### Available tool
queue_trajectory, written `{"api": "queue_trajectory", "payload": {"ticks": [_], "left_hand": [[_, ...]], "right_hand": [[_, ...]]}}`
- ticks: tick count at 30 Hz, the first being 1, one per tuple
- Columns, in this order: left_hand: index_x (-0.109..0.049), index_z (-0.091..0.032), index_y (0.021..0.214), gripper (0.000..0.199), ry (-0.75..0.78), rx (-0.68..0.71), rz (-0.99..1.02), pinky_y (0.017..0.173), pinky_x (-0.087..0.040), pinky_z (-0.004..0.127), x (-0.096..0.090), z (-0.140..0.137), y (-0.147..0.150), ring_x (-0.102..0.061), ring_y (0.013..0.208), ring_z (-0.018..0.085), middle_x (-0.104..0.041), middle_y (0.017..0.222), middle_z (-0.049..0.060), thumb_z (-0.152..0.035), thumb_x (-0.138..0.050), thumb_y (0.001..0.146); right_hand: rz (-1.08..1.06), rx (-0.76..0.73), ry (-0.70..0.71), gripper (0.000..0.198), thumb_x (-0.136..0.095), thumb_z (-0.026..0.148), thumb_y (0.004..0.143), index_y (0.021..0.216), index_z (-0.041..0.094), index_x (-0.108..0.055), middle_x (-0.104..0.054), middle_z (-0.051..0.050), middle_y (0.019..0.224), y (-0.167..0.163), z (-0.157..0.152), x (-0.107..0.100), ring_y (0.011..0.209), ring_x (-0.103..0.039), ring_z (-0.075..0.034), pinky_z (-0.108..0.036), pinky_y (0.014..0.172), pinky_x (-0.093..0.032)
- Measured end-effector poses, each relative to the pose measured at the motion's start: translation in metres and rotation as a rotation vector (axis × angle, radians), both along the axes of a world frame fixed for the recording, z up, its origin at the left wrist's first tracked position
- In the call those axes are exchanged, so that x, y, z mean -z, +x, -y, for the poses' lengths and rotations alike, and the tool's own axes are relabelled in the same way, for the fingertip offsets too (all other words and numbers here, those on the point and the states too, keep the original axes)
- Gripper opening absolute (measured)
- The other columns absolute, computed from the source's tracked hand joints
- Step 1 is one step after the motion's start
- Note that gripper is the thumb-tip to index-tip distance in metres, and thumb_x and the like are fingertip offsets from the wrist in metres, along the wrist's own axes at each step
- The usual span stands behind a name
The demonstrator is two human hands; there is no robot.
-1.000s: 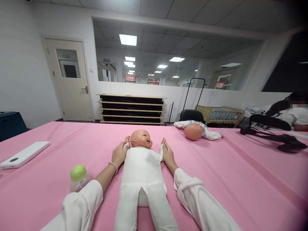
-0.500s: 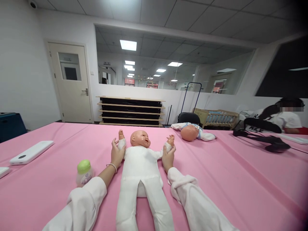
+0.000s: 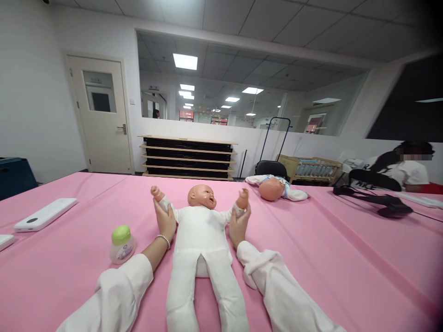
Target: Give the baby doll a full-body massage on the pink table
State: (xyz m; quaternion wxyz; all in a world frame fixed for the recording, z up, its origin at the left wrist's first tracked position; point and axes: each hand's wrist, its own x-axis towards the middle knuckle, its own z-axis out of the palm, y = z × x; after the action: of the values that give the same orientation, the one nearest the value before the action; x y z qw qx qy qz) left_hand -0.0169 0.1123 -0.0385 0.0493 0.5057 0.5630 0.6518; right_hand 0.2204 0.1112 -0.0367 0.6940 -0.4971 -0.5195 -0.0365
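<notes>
A baby doll [image 3: 204, 230] with a white cloth body lies on its back on the pink-covered table [image 3: 304, 267], its head at the far end and turned to the right. My left hand [image 3: 166, 223] is closed around the doll's arm on the left, below its plastic hand. On the other side, my right hand [image 3: 239, 227] grips the doll's other arm near the wrist. Both doll arms are raised and spread outward. Left of my left forearm stands a small jar [image 3: 122, 244] with a green lid.
A second doll [image 3: 272, 189] in pale clothes lies at the table's far edge. White power banks [image 3: 45, 215] rest at the left. A black strap-like item [image 3: 377, 201] lies at the right, near a seated person [image 3: 413, 173]. Behind are a chair [image 3: 271, 168] and a wooden crib [image 3: 313, 168].
The doll's left-side arm has tilted outward to the left with my left hand. My right hand has shifted slightly left, and the doll's hand there now points more upward.
</notes>
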Motion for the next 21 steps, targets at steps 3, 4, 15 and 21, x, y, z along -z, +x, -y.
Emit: {"api": "queue_trajectory", "payload": {"ticks": [3, 4, 15, 21], "left_hand": [[-0.014, -0.020, 0.139, 0.060, 0.056, 0.132, -0.154, 0.104, -0.032, 0.042, -0.007, 0.008, 0.007, -0.031, 0.128, 0.022, -0.032, 0.139, 0.012, -0.017, -0.038, 0.084], [-0.020, -0.021, 0.138, 0.059, 0.073, 0.192, -0.240, 0.103, -0.033, 0.043, -0.007, 0.009, 0.008, -0.033, 0.127, 0.022, -0.035, 0.136, 0.011, -0.013, -0.038, 0.083], [-0.048, -0.024, 0.121, 0.056, 0.106, 0.344, -0.554, 0.099, -0.036, 0.040, -0.004, 0.007, 0.009, -0.044, 0.113, 0.020, -0.049, 0.123, 0.005, 0.000, -0.035, 0.073], [-0.016, -0.017, 0.138, 0.060, -0.063, 0.123, -0.090, 0.094, -0.043, 0.038, 0.002, 0.000, 0.004, -0.047, 0.117, 0.022, -0.041, 0.132, 0.014, -0.017, -0.040, 0.082]], "right_hand": [[0.397, -0.139, 0.003, 0.050, -0.038, 0.022, 0.085, 0.133, 0.018, -0.031, -0.041, -0.013, 0.130, -0.009, 0.011, -0.005, 0.123, -0.038, -0.022, -0.044, 0.099, -0.036], [0.523, -0.181, 0.009, 0.048, -0.037, 0.019, 0.085, 0.133, 0.020, -0.035, -0.042, -0.012, 0.130, -0.011, 0.012, -0.006, 0.123, -0.038, -0.022, -0.045, 0.099, -0.036], [0.754, -0.369, -0.020, 0.044, -0.038, 0.011, 0.083, 0.118, 0.033, -0.054, -0.050, -0.001, 0.125, -0.014, 0.009, -0.007, 0.117, -0.043, -0.020, -0.043, 0.097, -0.036], [-0.060, -0.177, -0.164, 0.053, -0.040, 0.021, 0.080, 0.131, 0.017, -0.027, -0.043, -0.014, 0.127, -0.002, -0.010, 0.012, 0.119, -0.042, -0.022, -0.043, 0.097, -0.038]]}}
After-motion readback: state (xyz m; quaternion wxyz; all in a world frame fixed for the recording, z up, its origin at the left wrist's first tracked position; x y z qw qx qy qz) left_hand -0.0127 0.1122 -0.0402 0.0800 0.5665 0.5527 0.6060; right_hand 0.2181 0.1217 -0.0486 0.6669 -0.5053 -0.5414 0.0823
